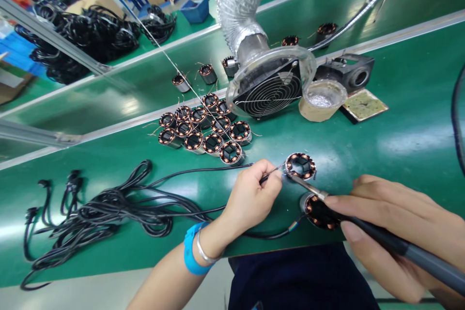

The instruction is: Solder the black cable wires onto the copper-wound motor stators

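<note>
My left hand (254,193) pinches the end of a black cable (267,175), whose thin wires reach the left side of a copper-wound stator (301,166). Between the fingers of my right hand (395,227) is a soldering iron (381,236); its metal tip touches or nearly touches the stator's left lower rim. Partly under the iron lies a second stator (313,210), and a cable with coloured wires runs to it. A tangle of black cables (116,208) with plugs spreads to the left of my left hand.
Several stators (194,140) stand grouped behind my left hand. A round fan hood (271,89) on a silver duct (245,0) is at the back. Right of it are a tub (322,99), an iron holder (358,73) and a square sponge tray (365,105).
</note>
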### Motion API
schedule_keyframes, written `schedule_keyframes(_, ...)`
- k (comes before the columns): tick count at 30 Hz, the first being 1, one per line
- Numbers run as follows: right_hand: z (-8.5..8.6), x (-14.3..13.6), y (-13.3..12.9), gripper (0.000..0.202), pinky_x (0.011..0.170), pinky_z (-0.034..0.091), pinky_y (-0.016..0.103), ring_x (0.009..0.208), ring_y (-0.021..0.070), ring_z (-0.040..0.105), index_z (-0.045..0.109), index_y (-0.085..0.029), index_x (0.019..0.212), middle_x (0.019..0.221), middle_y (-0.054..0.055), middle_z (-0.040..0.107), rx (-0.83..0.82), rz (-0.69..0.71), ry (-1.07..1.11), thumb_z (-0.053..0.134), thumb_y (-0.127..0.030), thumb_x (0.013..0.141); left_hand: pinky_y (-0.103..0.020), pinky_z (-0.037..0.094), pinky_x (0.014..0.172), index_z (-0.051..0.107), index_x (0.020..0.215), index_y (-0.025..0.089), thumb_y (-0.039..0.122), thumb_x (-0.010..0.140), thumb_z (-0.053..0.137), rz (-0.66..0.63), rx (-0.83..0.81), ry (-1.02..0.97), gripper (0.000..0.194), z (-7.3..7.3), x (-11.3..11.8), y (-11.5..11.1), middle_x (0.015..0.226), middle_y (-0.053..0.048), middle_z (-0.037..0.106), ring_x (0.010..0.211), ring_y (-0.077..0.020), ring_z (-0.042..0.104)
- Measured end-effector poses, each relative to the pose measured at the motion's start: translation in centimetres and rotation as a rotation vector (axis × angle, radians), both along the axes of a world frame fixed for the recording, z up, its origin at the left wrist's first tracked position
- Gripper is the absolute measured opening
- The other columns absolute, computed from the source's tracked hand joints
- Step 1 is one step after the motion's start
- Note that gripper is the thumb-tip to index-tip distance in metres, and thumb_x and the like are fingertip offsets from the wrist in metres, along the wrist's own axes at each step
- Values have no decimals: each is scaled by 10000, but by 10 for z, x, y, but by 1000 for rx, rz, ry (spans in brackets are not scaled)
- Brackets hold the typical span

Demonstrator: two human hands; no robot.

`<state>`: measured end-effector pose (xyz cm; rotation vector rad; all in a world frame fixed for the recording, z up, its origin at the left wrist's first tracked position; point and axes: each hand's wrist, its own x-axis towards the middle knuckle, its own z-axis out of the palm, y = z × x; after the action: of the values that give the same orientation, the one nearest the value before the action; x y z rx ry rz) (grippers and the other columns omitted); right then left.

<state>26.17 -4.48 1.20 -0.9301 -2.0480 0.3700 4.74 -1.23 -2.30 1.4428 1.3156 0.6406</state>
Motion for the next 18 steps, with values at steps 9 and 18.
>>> schedule_keyframes(9, 2, 5, -4, 311, 509, 549, 279, 603, 143, 648, 655, -207, 1117, 774, 19, 680, -10, -5, -35, 561, -81, 848, -264, 294, 576, 445, 704, 207, 327, 926, 519, 5, -5, 7, 263, 0, 0, 1, 606, 64, 383, 599, -113, 360)
schedule_keyframes(18, -15, 37, 23, 234, 529, 530, 326, 618, 193, 655, 719, -257, 1098, 778, 36, 703, 87, -158, -88, 650, -232, 876, -262, 280, 560, 432, 689, 208, 326, 924, 517, 6, -4, 3, 276, 0, 1, 2, 592, 65, 365, 581, -111, 351)
